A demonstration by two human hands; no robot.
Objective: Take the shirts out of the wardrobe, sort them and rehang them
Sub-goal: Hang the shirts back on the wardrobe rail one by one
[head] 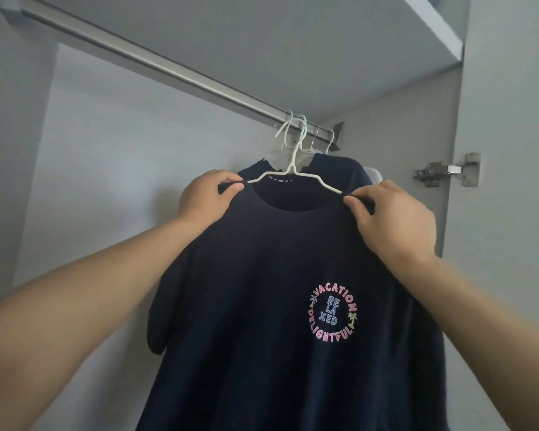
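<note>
A navy T-shirt (262,306) with a round pink and blue print hangs on a white wire hanger (293,172), whose hook is on the metal wardrobe rail (156,70) near its right end. My left hand (206,200) pinches the shirt's left shoulder at the collar, by the hanger's arm. At the right shoulder my right hand (392,222) pinches the shirt's collar edge where the hanger's other arm goes under the cloth. Behind this shirt hangs another dark shirt (339,169) on its own hanger.
Several more white hanger hooks (321,138) crowd the rail's right end. The wardrobe's top shelf (430,23) runs overhead. A metal door hinge (445,172) sits on the right side panel. The rail's left stretch carries no hangers.
</note>
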